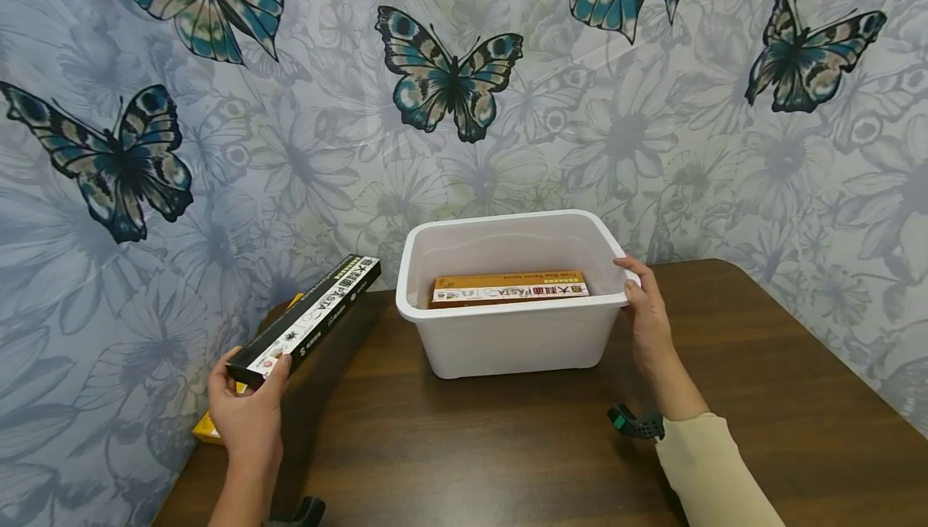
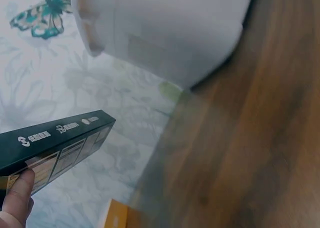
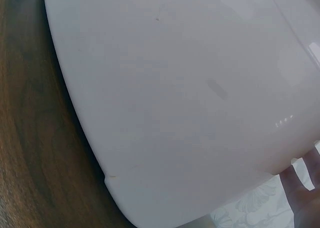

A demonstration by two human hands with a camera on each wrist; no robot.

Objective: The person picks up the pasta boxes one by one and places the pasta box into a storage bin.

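Observation:
My left hand [image 1: 248, 414] grips the near end of a long black pasta box [image 1: 312, 317] with a white label strip, its far end tilted up toward the tub. In the left wrist view the black box [image 2: 60, 138] shows white print along its side, with fingers [image 2: 20, 190] against it. A white plastic tub [image 1: 507, 342] stands on the table to the right of it. My right hand [image 1: 648, 321] holds the tub's right rim, thumb outside. Inside the tub lies an orange and white pasta box [image 1: 511, 288].
Partly hidden behind the left hand and black box, a yellow box [image 1: 208, 429] lies at the left edge of the brown wooden table [image 1: 464, 454]. A butterfly-patterned wall covering [image 1: 478, 180] rises right behind the table and along its left side.

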